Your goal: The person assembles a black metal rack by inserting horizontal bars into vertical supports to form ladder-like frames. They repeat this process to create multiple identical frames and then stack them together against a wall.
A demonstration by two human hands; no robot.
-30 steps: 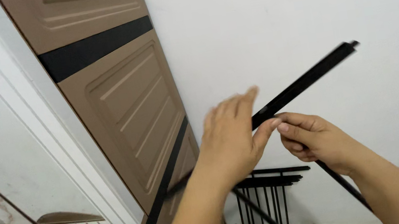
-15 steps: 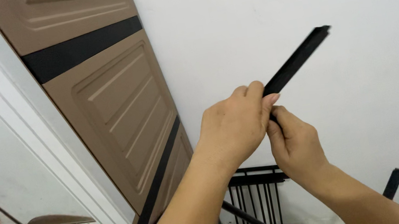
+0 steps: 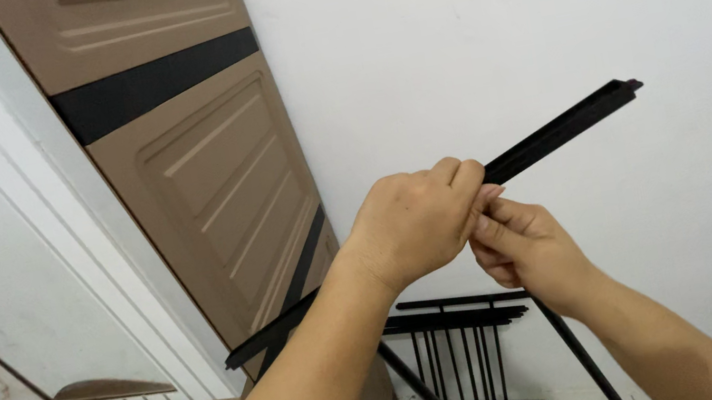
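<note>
- White wall (image 3: 490, 23) behind, brown panelled door (image 3: 208, 177) leaning left.
- My left hand (image 3: 413, 224) and right hand (image 3: 523, 244) both grip the black bar (image 3: 561, 129) (black rack (image 3: 462, 346) below).

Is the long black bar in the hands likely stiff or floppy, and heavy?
The black bar probably is stiff: its free end stays straight. It seems light, since the left hand and right hand hold it near the middle.

Matt black metal bar (image 3: 557, 133), smooth-painted wall (image 3: 490, 23)
</note>
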